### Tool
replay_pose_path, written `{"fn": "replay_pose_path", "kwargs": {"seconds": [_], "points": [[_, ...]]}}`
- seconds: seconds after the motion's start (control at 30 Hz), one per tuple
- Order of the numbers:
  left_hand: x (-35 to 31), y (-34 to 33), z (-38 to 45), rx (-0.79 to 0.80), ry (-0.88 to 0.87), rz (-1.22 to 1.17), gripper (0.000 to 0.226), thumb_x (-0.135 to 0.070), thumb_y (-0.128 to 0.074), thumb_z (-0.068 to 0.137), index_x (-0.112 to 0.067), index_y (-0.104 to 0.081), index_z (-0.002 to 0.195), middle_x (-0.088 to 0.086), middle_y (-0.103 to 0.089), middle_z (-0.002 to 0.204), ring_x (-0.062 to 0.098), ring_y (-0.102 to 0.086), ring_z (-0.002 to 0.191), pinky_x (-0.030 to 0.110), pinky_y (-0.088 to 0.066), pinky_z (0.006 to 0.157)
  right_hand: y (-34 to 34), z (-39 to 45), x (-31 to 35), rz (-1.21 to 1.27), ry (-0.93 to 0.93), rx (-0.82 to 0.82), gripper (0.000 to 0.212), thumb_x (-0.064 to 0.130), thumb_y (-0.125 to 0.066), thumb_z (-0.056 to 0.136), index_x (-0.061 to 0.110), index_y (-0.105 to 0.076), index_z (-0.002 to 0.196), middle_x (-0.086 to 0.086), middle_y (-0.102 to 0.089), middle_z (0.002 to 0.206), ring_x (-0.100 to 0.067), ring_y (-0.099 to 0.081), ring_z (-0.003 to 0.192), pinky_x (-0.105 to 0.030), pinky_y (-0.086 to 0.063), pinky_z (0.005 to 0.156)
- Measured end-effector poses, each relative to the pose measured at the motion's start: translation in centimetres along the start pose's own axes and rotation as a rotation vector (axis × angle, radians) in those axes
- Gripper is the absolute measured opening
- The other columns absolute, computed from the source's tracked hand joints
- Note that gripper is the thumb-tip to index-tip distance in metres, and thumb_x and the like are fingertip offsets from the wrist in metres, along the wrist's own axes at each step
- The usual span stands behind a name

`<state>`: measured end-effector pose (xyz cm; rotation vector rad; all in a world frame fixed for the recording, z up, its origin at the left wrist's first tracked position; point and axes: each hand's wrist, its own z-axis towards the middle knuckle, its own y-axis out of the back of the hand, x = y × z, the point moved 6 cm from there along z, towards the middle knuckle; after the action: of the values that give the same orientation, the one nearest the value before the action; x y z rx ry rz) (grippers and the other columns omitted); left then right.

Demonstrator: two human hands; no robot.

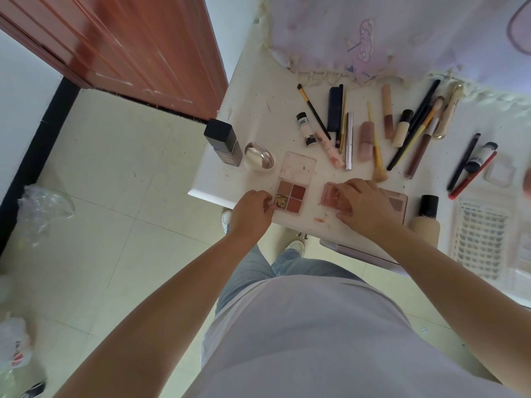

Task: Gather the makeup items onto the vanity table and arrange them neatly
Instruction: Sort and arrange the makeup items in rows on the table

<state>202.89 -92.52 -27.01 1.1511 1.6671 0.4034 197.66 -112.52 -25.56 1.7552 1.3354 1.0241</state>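
Note:
On the white vanity table (253, 110) an open eyeshadow palette (293, 183) with a clear lid lies near the front edge. My left hand (253, 211) pinches its near left corner. My right hand (360, 203) lies over a pink clear-lidded compact (330, 195), fingers curled on its edge, beside a rose palette (398, 202). Behind them lie several brushes, pencils and tubes, among them a fluffy brush (376, 150) and a pink lip tube (366, 140).
A black-capped square bottle (224, 142) and a silver egg-shaped case (258, 160) stand at the table's left edge. A foundation bottle (426, 218) and a lash tray (479, 239) sit right. A fringed cloth (388, 33) covers the back. A red door (129, 44) stands left.

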Motion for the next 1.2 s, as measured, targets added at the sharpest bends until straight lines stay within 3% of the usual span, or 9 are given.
{"fn": "replay_pose_path", "kwargs": {"seconds": [0.17, 0.3, 0.5, 0.63, 0.73, 0.83, 0.97, 1.1, 1.2], "points": [[0.1, 0.5, -0.4, -0.029, 0.024, -0.01, 0.025, -0.018, -0.054, 0.089, -0.005, -0.06, 0.109, 0.012, -0.062, 0.106, 0.023, -0.056, 0.096, 0.028, -0.041, 0.08, 0.4, 0.1, 0.1, 0.07, 0.014, -0.075, 0.05, 0.022, -0.062, 0.079, 0.013, -0.049, 0.126, -0.008, -0.051, 0.128, -0.027, -0.043, 0.117, -0.035, -0.025, 0.098], [-1.1, 1.7, -1.5, -0.123, -0.004, -0.059, 0.033, -0.026, -0.057, 0.087, -0.011, -0.056, 0.116, 0.004, -0.058, 0.092, 0.011, -0.047, 0.076, 0.021, -0.038, 0.072, 3.0, -0.9, 1.2, 0.35, 0.107, -0.154, 0.043, 0.016, -0.073, 0.072, 0.005, -0.061, 0.113, -0.01, -0.061, 0.114, -0.025, -0.053, 0.102, -0.018, -0.03, 0.085], [-7.0, 3.2, -2.5, 0.256, -0.214, -0.611, 0.06, -0.005, -0.07, 0.075, -0.026, -0.043, 0.124, -0.016, -0.055, 0.099, -0.009, -0.059, 0.078, 0.006, -0.048, 0.069, 7.9, -3.6, 3.4, 0.671, 0.266, -0.155, 0.041, 0.008, -0.076, 0.069, 0.011, -0.064, 0.108, 0.009, -0.055, 0.108, -0.007, -0.055, 0.09, 0.002, -0.038, 0.08], [-9.5, 4.6, -3.3, 0.386, -0.298, -0.755, 0.052, 0.006, -0.066, 0.074, -0.031, -0.051, 0.108, -0.013, -0.061, 0.097, -0.006, -0.063, 0.079, 0.017, -0.052, 0.075, 10.2, -5.0, 3.3, 0.743, 0.307, -0.18, 0.048, 0.007, -0.075, 0.069, 0.025, -0.057, 0.111, 0.011, -0.055, 0.113, -0.001, -0.053, 0.103, -0.005, -0.038, 0.091], [-10.7, 4.8, -3.9, 0.371, -0.296, -0.826, 0.045, 0.01, -0.064, 0.074, -0.026, -0.056, 0.1, -0.006, -0.064, 0.09, -0.001, -0.065, 0.073, 0.019, -0.055, 0.069, 10.8, -5.9, 2.8, 0.744, 0.301, -0.234, 0.052, 0.004, -0.073, 0.07, 0.029, -0.052, 0.111, 0.012, -0.053, 0.115, -0.002, -0.051, 0.108, -0.017, -0.039, 0.097], [-11.6, 5.0, -4.1, 0.301, -0.309, -0.942, 0.044, 0.015, -0.061, 0.073, -0.02, -0.056, 0.099, -0.001, -0.064, 0.086, -0.001, -0.065, 0.07, 0.014, -0.054, 0.066, 11.1, -6.5, 1.9, 0.971, 0.191, -0.341, 0.051, 0.0, -0.069, 0.073, 0.029, -0.051, 0.111, 0.012, -0.057, 0.108, 0.006, -0.057, 0.094, -0.009, -0.047, 0.084], [-12.8, 5.5, -3.9, 0.312, -0.327, -1.053, 0.038, 0.012, -0.054, 0.079, -0.02, -0.057, 0.098, -0.007, -0.071, 0.078, 0.004, -0.067, 0.07, 0.016, -0.054, 0.064, 11.2, -7.0, 0.6, 1.264, 0.083, -0.462, 0.042, -0.006, -0.063, 0.076, 0.029, -0.06, 0.099, 0.014, -0.069, 0.072, 0.004, -0.065, 0.063, -0.008, -0.051, 0.064], [-13.8, 6.5, -3.6, 0.332, -0.353, -1.058, 0.027, 0.006, -0.047, 0.085, -0.016, -0.061, 0.093, -0.009, -0.073, 0.078, 0.005, -0.068, 0.073, 0.016, -0.054, 0.067, 12.1, -7.2, 0.2, 1.295, 0.111, -0.47, 0.043, -0.009, -0.055, 0.08, 0.032, -0.06, 0.093, 0.02, -0.07, 0.066, 0.004, -0.065, 0.063, -0.006, -0.049, 0.06], [-14.3, 6.9, -3.7, 0.311, -0.39, -1.044, 0.023, 0.009, -0.05, 0.081, -0.012, -0.059, 0.086, -0.006, -0.071, 0.088, 0.004, -0.067, 0.074, 0.018, -0.055, 0.072, 12.8, -7.5, 0.2, 1.314, 0.125, -0.477, 0.042, -0.007, -0.055, 0.081, 0.032, -0.061, 0.094, 0.014, -0.071, 0.068, 0.002, -0.065, 0.065, -0.007, -0.049, 0.062]]}}
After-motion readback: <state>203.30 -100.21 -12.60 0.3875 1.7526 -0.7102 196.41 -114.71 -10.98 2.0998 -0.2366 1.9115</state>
